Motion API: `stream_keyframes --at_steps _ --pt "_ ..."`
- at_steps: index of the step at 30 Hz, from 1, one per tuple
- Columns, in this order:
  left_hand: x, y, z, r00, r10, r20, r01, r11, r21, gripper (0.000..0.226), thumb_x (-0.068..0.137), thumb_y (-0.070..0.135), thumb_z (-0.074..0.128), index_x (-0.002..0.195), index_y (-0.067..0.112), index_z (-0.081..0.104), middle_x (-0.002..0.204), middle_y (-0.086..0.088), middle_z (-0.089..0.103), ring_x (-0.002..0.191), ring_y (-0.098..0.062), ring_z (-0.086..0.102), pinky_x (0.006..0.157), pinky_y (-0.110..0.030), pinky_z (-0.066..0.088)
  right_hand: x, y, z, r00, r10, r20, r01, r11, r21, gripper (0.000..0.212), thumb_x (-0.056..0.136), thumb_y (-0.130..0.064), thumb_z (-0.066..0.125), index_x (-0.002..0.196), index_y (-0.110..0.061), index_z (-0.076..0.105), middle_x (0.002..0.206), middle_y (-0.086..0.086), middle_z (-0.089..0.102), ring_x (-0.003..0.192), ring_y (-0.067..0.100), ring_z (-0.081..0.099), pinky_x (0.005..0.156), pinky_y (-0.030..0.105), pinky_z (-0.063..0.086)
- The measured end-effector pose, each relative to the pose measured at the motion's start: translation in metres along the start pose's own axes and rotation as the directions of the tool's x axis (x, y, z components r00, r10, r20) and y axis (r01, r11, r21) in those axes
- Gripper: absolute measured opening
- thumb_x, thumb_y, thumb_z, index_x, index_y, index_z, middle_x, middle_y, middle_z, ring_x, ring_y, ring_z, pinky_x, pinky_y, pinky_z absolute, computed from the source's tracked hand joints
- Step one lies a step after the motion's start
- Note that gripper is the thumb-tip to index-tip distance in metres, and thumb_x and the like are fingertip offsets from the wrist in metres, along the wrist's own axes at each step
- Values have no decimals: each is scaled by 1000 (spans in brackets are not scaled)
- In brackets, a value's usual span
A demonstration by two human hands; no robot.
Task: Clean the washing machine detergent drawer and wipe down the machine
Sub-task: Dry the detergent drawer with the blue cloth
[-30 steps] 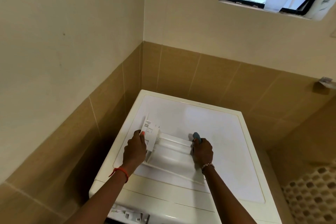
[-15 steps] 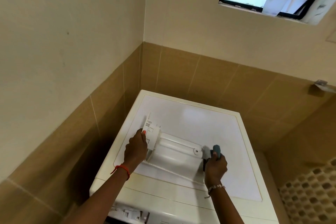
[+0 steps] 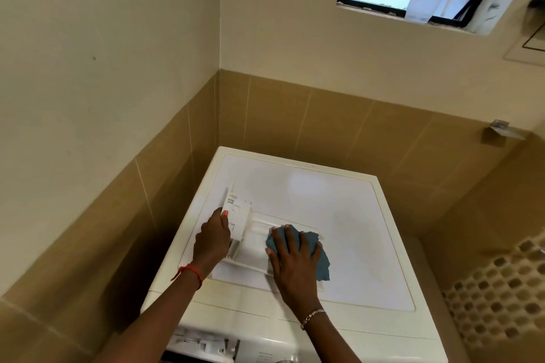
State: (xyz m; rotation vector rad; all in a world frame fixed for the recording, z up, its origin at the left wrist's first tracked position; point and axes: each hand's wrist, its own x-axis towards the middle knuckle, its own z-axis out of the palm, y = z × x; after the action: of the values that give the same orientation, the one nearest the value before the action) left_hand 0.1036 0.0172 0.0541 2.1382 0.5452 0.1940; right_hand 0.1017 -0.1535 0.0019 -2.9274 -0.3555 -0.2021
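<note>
Home laundry corner: washing machine (image 3: 339, 215), tiled walls (image 3: 339, 124).

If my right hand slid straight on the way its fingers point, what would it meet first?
Your right hand, flat on the cloth, would probably meet the far rim of the drawer first; past that, bare washing machine top until the tiled wall.

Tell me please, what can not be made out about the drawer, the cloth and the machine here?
- Head view: the left hand hides part of the detergent drawer.
- Head view: the right hand covers the middle of the blue cloth.
- Head view: the bottom edge cuts off the front of the washing machine; panel print too small.
</note>
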Motion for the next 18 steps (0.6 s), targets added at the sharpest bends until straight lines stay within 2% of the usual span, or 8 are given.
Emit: stream_keyframes --at_steps 3,5,7,10,12,14,16,18 --pt "1 -2 0 1000 -5 16 5 1000 -3 41 101 25 26 129 3 47 127 -17 57 115 -31 55 91 -37 45 -2 12 -4 999 34 26 -36 997 64 47 97 -47 18 129 -29 46 128 2 55 113 30 50 84 55 49" --pt "1 -2 -1 1000 -6 21 6 1000 -10 41 101 24 27 129 2 47 127 -17 57 115 -31 55 91 -36 46 -5 19 -4 997 71 -43 -63 985 161 47 93 -49 26 130 -26 46 132 2 52 119 30 47 78 48 51" --pt "0 -1 -1 1000 -2 20 2 1000 -20 40 101 24 27 128 2 47 127 -17 57 115 -32 55 91 -36 46 -6 23 -3 979 171 -108 -122 926 357 48 94 -47 34 134 -23 45 139 1 43 127 26 39 87 42 47" --pt "0 -2 -2 999 -23 29 25 998 -54 39 101 24 28 121 0 52 119 -19 61 106 -31 59 83 -32 47 0 30 -6 892 445 -80 -295 706 643 42 96 -29 46 134 -10 46 129 9 49 117 27 48 94 37 42" --pt "1 -2 -3 997 -57 60 63 993 -97 39 101 26 28 110 -1 55 111 -21 63 94 -30 62 75 -31 49 6 38 -14 819 574 -26 -366 556 746 32 97 -21 46 122 -3 55 109 11 60 103 31 56 83 34 43" --pt "2 1 -5 989 -100 113 118 979 -167 38 101 27 28 100 0 55 112 -25 62 87 -29 60 70 -31 50 11 46 -25 775 629 61 -387 397 832 22 96 -16 48 108 -3 62 94 9 62 93 29 58 75 29 39" --pt "2 9 -12 965 -144 218 199 946 -254 35 102 26 27 101 4 55 123 -24 56 91 -29 59 71 -29 47 15 53 -31 734 663 149 -416 265 870 22 94 -19 52 102 -2 65 92 11 63 88 27 56 75 28 38" --pt "2 13 -20 926 -176 333 295 889 -351 33 102 23 28 119 6 50 131 -15 49 113 -28 52 88 -27 40 17 57 -33 710 667 225 -441 173 881 25 92 -21 56 104 -1 65 94 11 62 87 25 54 75 29 38"
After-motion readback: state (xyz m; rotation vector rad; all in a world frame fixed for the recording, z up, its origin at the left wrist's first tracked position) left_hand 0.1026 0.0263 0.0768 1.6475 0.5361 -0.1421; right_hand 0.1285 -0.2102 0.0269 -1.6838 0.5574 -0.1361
